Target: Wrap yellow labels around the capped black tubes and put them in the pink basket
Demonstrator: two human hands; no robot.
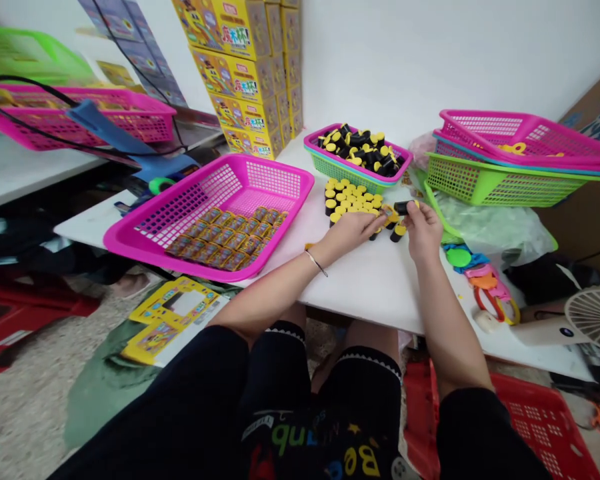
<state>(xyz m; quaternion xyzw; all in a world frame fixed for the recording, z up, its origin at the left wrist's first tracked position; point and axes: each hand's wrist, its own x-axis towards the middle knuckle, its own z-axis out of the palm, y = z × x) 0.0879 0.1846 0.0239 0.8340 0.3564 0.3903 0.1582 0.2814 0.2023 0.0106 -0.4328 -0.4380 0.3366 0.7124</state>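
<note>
White table (380, 293) bears yellow-capped black tubes (350, 200) in a loose cluster; the right hand (423, 232) pinches one tube (403, 208) at the cluster's right, while the left hand (343, 233) touches the near edge, its grip unclear.

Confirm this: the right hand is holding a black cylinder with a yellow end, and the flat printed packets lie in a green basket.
The basket is wrong. The head view shows the flat printed packets lying in a pink plastic basket, not a green one. The right hand is holding the black cylinder with a yellow end, as you said.
</note>
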